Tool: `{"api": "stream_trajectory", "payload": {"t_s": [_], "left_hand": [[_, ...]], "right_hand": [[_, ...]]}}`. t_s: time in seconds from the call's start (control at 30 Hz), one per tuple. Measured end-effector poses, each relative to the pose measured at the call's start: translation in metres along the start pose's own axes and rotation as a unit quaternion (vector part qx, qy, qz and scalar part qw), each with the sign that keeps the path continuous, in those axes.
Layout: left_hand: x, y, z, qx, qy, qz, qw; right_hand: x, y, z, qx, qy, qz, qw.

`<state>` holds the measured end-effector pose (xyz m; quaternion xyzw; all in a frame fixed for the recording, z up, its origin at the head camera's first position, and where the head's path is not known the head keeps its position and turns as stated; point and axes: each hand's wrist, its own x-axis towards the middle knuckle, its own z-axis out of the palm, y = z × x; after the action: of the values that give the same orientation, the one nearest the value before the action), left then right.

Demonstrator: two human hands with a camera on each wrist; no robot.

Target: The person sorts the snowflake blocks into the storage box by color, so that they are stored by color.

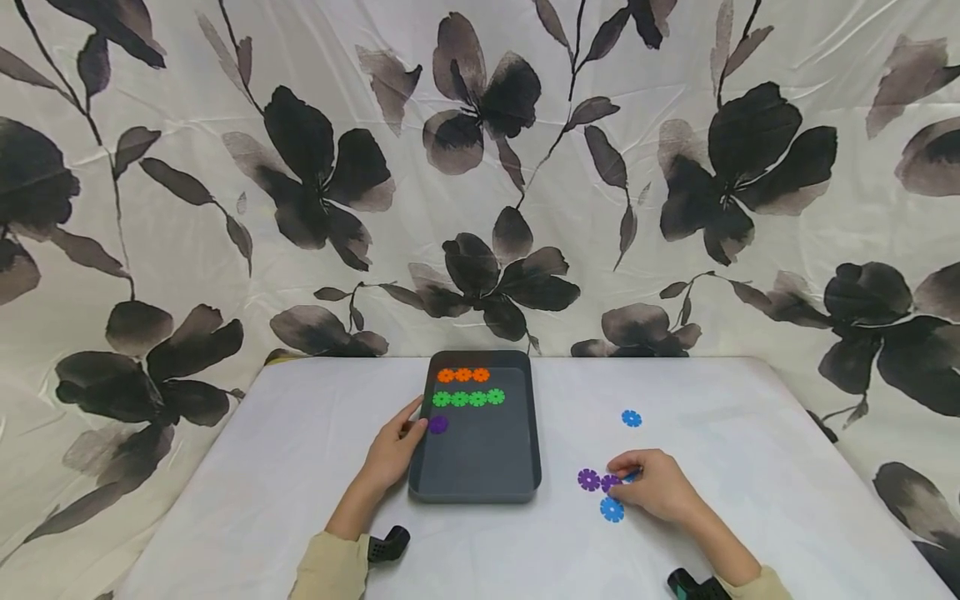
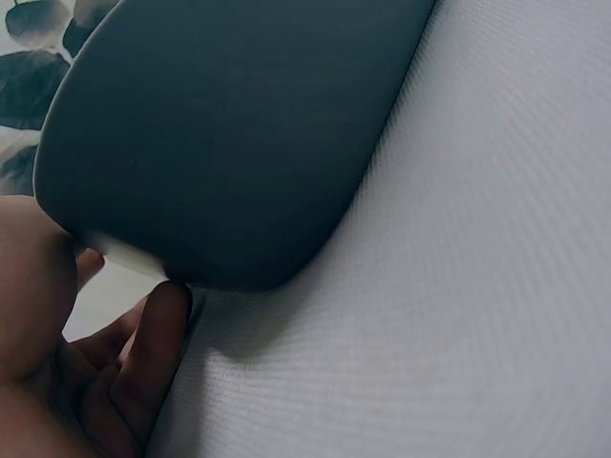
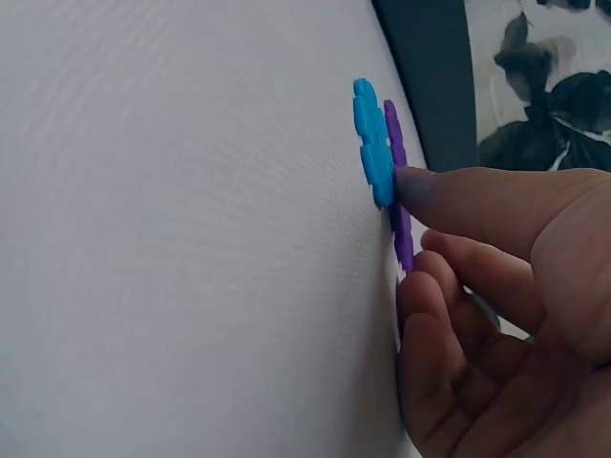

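Head view: we list one grey tray (image 1: 480, 467) on a white table (image 1: 300, 417), bearing three orange discs (image 1: 463, 375), four green discs (image 1: 460, 400) and one purple disc (image 1: 438, 425); left hand (image 1: 392, 450) pinching its left wall; to the right, two loose purple discs (image 1: 588, 479), and loose blue discs (image 1: 612, 510) near and far, right hand (image 1: 656, 483) curled among them. Left wrist view: tray side, fingers (image 2: 158, 334) against its lower edge. Right wrist view: thumb (image 3: 477, 205) at a purple piece; whether pinched, we cannot tell.

A gray tray (image 1: 480, 458) holds 8 notched discs (image 1: 460, 399); 2 purple discs (image 1: 588, 480) sit to its right.
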<state>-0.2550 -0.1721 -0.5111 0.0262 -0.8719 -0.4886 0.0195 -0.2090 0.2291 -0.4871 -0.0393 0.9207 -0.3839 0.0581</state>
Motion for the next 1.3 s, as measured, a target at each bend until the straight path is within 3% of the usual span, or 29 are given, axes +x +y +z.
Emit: {"api": "stream_trajectory", "payload": {"t_s": [0.2, 0.4, 0.57, 0.8, 1.07, 1.3], "left_hand": [[0.001, 0.002, 0.0, -0.004, -0.001, 0.002, 1.0], [-0.002, 0.004, 0.0, -0.003, -0.001, 0.002, 1.0], [-0.003, 0.007, -0.002, -0.004, -0.001, 0.004, 1.0], [-0.003, 0.005, -0.001, -0.003, -0.002, 0.002, 1.0], [-0.003, 0.005, 0.0, -0.006, 0.0, 0.001, 1.0], [-0.002, 0.004, 0.001, -0.005, 0.003, 0.006, 1.0]], "right_hand": [[0.003, -0.006, -0.002, -0.046, -0.018, 0.0, 0.999], [0.003, -0.009, 0.0, -0.046, -0.018, -0.001, 0.999], [0.006, -0.008, 0.004, -0.014, -0.019, -0.008, 1.0], [0.006, -0.013, -0.003, 0.08, -0.062, -0.028, 0.994], [0.021, -0.036, -0.009, 0.142, -0.051, 0.004, 0.988], [0.045, -0.064, -0.011, 0.184, -0.054, -0.004, 0.981]]}}
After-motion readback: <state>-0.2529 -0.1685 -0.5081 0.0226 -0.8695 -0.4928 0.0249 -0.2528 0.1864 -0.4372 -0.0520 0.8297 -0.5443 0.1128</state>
